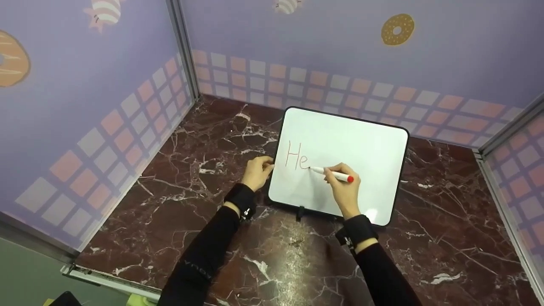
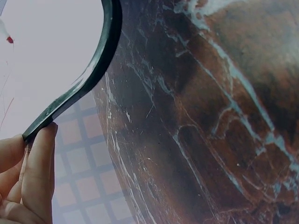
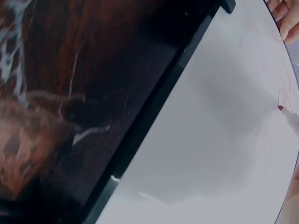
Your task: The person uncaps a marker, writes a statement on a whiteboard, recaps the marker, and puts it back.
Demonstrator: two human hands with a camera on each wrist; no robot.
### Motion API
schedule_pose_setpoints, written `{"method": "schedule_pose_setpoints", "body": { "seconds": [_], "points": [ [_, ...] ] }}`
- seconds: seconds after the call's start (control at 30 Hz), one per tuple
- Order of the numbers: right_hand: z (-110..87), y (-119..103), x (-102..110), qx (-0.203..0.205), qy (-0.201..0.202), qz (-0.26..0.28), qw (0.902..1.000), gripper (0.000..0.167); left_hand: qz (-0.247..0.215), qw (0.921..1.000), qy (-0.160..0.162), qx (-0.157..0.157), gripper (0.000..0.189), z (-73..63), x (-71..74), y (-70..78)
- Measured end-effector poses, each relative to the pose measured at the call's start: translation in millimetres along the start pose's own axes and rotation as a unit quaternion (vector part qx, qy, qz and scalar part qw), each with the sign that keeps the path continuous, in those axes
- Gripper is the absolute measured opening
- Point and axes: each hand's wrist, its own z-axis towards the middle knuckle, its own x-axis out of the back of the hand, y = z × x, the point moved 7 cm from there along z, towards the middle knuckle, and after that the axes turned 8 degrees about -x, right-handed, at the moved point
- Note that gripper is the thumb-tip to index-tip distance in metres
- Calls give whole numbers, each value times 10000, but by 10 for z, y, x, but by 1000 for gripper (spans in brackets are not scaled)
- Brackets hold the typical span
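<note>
A small whiteboard [image 1: 361, 144] with a black frame leans back on the marble table, a black foot [image 1: 300, 213] showing at its lower edge. Red letters "He" [image 1: 294, 156] stand on its left part. My right hand [image 1: 346, 187] grips a white marker [image 1: 318, 170] with a red end, its tip at the tail of the "e". My left hand [image 1: 258, 172] pinches the board's left edge between thumb and fingers; in the left wrist view those fingers [image 2: 39, 168] meet the black frame [image 2: 70, 95]. The right wrist view shows the marker's red tip [image 3: 281, 108] on the white surface.
Dark red marble tabletop [image 1: 191, 212] lies around the board. Purple walls with a checked band [image 1: 259, 80] enclose it at the back and both sides. A light-green object [image 1: 138, 300] shows below the table's front edge.
</note>
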Motion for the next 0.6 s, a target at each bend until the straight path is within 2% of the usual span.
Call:
{"method": "schedule_pose_setpoints", "body": {
  "seconds": [0.23, 0.43, 0.6],
  "points": [
    [105, 0, 42, 89, 171, 580, 9981, 13, -53, 10000, 16, -2, 23, -10, 17, -11],
    [227, -66, 16, 196, 363, 569, 9975, 13, -31, 10000, 18, 0, 23, -13, 14, -11],
    [284, -126, -3, 263, 471, 277, 9982, 12, 7, 10000, 38, -15, 21, -4, 12, -14]
  ]
}}
